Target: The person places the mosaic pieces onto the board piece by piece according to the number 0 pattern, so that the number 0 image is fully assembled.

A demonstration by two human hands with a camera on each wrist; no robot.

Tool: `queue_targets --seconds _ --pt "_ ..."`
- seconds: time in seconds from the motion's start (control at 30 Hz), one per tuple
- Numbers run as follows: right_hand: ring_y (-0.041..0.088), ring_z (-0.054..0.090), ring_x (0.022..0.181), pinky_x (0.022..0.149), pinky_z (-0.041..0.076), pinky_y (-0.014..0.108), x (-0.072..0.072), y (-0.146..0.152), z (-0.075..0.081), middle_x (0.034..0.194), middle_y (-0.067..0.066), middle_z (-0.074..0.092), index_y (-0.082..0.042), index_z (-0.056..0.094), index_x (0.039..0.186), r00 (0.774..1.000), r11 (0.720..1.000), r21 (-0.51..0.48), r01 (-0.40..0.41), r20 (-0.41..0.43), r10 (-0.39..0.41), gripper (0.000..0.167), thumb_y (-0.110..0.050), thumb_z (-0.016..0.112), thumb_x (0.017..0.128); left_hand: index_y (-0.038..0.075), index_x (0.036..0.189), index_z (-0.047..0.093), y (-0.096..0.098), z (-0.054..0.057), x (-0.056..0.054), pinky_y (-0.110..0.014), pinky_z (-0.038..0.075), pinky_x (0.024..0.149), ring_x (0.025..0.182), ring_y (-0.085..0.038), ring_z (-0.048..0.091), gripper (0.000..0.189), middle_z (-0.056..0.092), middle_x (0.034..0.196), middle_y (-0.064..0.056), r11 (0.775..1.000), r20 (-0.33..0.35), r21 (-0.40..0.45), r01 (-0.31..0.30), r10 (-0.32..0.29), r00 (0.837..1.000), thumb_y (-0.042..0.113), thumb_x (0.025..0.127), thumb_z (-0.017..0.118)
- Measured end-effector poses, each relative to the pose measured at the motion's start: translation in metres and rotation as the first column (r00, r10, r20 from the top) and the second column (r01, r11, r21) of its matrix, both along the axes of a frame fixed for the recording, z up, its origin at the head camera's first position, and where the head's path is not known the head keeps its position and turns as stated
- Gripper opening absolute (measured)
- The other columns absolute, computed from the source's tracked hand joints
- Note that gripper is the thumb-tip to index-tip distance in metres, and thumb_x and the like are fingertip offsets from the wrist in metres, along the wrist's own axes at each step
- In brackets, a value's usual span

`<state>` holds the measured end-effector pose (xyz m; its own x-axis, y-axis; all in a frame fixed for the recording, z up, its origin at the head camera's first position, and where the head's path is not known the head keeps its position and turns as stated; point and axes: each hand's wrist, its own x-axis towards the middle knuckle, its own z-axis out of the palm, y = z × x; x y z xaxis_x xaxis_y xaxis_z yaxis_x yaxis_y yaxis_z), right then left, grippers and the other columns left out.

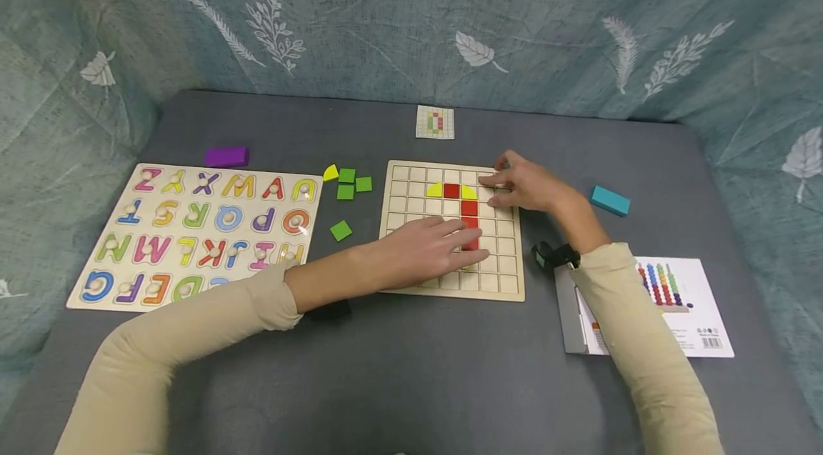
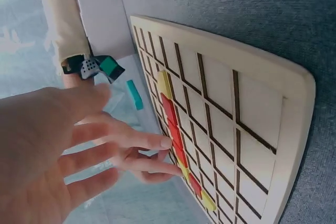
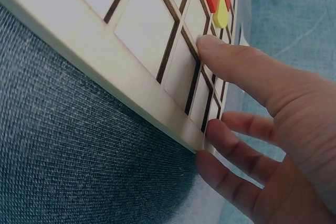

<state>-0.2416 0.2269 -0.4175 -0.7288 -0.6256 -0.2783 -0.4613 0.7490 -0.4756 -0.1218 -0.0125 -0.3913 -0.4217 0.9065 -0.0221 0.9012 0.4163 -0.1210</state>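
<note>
1. A person's left hand (image 1: 431, 251) stretches, fingers extended and spread, over a wooden grid board (image 1: 508, 266) in the middle of a gray desk (image 1: 450, 369).
2. The right hand (image 1: 524, 182) sits at the board's far right corner, thumb and fingers apart.
3. Red tiles (image 1: 469, 208) and yellow tiles (image 1: 434, 190) fill several squares.
4. Green tiles (image 1: 347, 175) lie between board and letter puzzle (image 1: 176, 199).

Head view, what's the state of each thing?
Grid board: partly filled
Red tiles: in grid cells
Yellow pieces: some placed, one loose
Green squares: loose, off grid
Letter board: letters in slots
Purple block: flat
Teal block: flat
Box: flat, partly hidden
Pattern card: printed side up
Left hand: fingers extended over grid board
Right hand: fingers apart at grid board
</note>
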Motion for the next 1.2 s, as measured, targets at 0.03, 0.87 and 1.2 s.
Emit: queue_targets --seconds 0.03,0.87,1.2 --pt "0.028 0.054 0.097 0.082 0.045 0.043 0.0 0.0 0.0 0.133 0.021 0.042 -0.008 0.057 0.135 1.0 1.0 0.007 0.001 0.001 -0.001 0.048 -0.02 0.069 0.09 0.023 0.144 0.046 0.0 0.001 0.001 -0.036 0.047 0.103 0.131 -0.021 0.051 0.053 0.053 0.143 -0.003 1.0 0.002 -0.002 0.0 0.0 1.0 0.018 0.094 0.062" --pt "0.027 0.055 0.095 0.08 0.044 0.041 0.001 0.0 0.002 0.135 0.021 0.04 -0.007 0.055 0.137 1.0 1.0 0.004 -0.013 0.007 0.013 0.049 -0.019 0.067 0.091 0.016 0.146 0.043 -0.084 -0.027 -0.007 -0.047 0.039 0.109 0.139 -0.029 0.042 0.051 0.043 0.152 -0.011 0.949 0.304 0.1 -0.298 0.256 0.918 0.036 0.1 0.051" --pt "0.028 0.055 0.099 0.083 0.045 0.044 0.001 0.001 -0.001 0.136 0.021 0.04 -0.008 0.055 0.137 1.0 1.0 0.008 -0.01 0.005 0.01 0.049 -0.022 0.067 0.092 0.017 0.145 0.045 -0.122 -0.032 -0.005 -0.05 0.04 0.108 0.139 -0.031 0.041 0.052 0.041 0.152 -0.012 0.865 0.45 0.149 -0.479 0.372 0.812 0.035 0.098 0.055"
